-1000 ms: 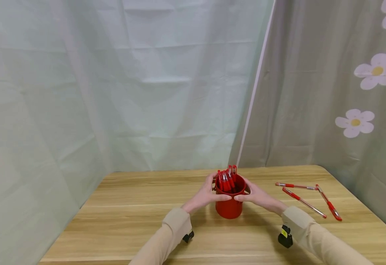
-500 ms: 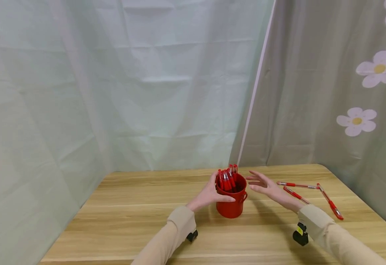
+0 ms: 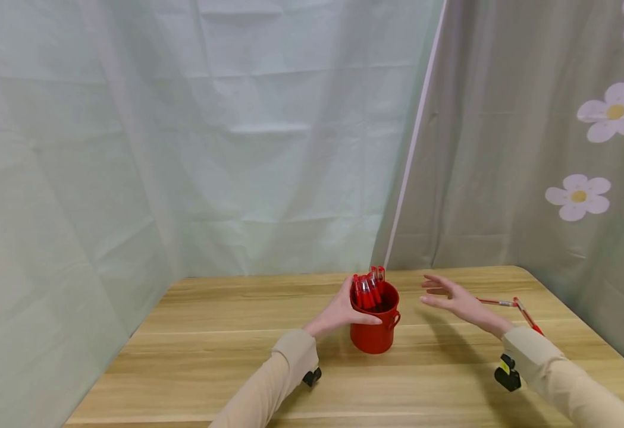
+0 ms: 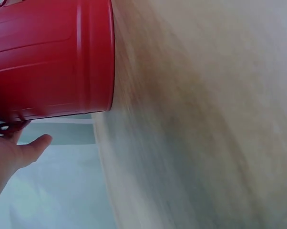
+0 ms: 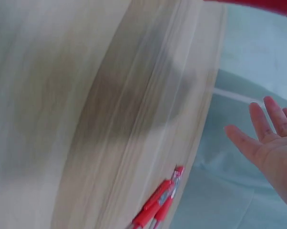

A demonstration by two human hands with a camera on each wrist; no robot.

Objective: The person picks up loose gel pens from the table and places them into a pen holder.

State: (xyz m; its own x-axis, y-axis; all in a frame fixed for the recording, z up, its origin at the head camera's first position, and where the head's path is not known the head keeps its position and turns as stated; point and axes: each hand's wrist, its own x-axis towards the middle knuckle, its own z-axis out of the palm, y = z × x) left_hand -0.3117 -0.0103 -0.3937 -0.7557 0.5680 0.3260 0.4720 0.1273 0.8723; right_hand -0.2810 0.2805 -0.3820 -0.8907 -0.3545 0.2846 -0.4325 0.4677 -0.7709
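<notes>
In the head view a red pail-shaped pen holder (image 3: 372,340) with small side handles stands upright on the table. Several red pens (image 3: 367,292) lean inside it towards the left. My left hand (image 3: 339,312) holds the pen holder from the left, thumb across the front near the rim, fingers round the far side and mostly hidden. Apart from the holder, to its right, my right hand (image 3: 464,304) hovers above the table with fingers spread and nothing in them. Loose red pens (image 3: 528,315) lie beyond that hand, partly covered by it and the sleeve.
The wooden table (image 3: 210,356) ends at a back edge near a pale curtain (image 3: 269,148). A grey curtain with flowers (image 3: 483,148) hangs at the right. Each wrist carries a small black camera.
My right hand has let go of the pen holder and moved right, towards the loose pens, now covering part of them. My left hand has stayed on the holder, which remains in place.
</notes>
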